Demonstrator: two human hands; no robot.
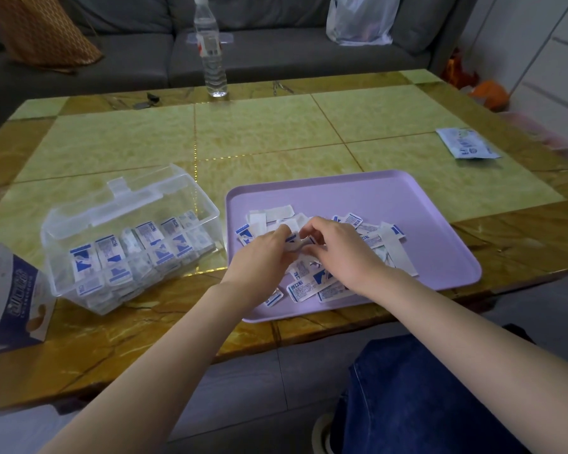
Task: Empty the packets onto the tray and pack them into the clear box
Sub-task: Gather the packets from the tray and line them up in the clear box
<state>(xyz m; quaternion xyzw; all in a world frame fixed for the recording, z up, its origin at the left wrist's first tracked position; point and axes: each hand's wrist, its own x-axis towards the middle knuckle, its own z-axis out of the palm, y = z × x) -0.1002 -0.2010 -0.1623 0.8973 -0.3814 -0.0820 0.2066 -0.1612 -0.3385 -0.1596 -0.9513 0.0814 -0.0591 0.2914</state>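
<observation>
A lilac tray (407,204) lies on the table in front of me with several small white-and-blue plaster packets (309,286) scattered over its near half. My left hand (259,257) and my right hand (338,247) meet over the pile, fingers pinched together on a few packets (294,242) between them. To the left stands the clear box (128,231), lid off, with rows of the same packets standing upright inside.
A blue-and-white carton (10,290) sits at the table's left edge. A flat white pouch (466,144) lies at the far right. A water bottle (210,50) stands at the table's back edge, with a sofa and plastic bag (361,18) behind.
</observation>
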